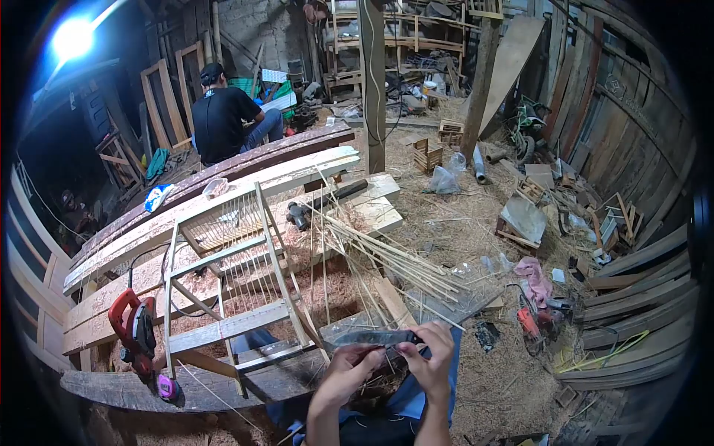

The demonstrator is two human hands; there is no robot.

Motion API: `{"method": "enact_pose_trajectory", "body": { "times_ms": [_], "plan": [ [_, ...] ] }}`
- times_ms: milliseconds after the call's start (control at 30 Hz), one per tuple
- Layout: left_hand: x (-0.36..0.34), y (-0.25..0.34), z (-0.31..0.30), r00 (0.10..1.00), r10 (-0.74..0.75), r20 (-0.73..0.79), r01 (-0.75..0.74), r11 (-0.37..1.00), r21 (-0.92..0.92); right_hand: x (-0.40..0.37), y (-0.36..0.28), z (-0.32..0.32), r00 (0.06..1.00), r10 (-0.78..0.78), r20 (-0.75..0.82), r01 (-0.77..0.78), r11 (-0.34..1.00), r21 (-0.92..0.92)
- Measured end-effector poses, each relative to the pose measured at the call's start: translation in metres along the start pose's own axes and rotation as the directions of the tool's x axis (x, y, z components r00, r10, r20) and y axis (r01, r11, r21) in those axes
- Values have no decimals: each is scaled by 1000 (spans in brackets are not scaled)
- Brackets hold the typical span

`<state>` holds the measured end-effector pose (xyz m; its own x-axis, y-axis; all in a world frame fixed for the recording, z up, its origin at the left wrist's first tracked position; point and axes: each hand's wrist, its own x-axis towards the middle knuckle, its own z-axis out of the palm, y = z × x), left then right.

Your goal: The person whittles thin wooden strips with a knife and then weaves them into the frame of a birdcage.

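Note:
At the bottom centre, my right hand (pixel 431 355) is closed round the handle end of a knife (pixel 372 337), whose broad dark blade points left. My left hand (pixel 355 369) is just below the blade, its fingers pressed together; whatever lies between them is too small to make out. Beyond my hands, a bundle of thin wooden sticks (pixel 401 256) lies across the planks. To the left stands a slatted wooden frame (pixel 229 327) with thin rods across it. A hammer (pixel 299 214) rests on the boards behind the frame.
A red power tool (pixel 134 327) and a purple round object (pixel 166 386) are at the left. Long planks (pixel 297 175) run behind the frame. A person in dark clothes (pixel 223 119) sits at the back left. Another red tool (pixel 529 321) lies on the right floor.

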<state>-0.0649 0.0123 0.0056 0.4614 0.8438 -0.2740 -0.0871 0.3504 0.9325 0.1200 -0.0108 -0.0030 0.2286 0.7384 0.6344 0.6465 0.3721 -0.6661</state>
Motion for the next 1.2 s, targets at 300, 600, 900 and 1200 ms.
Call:
{"method": "enact_pose_trajectory", "body": {
  "times_ms": [300, 600, 900, 1200],
  "plan": [
    [-3, 12, 2, 995, 78, 59, -80, 997, 23, -4, 30, -22, 990, 42, -136, -63, 986, -157],
    [6, 6, 12, 987, 158, 34, -161, 976, 144, -12, 50, -28, 979, 94, -178, -131, 970, -205],
    [-8, 16, -13, 995, 62, -74, -73, 985, -158, -24, 62, -58, 900, 219, -377, -309, 931, -197],
    [-3, 4, -1, 999, 8, -39, -8, 1000, -1, 1, 7, -10, 1000, -3, -9, 3, 999, -50]
  ]
}}
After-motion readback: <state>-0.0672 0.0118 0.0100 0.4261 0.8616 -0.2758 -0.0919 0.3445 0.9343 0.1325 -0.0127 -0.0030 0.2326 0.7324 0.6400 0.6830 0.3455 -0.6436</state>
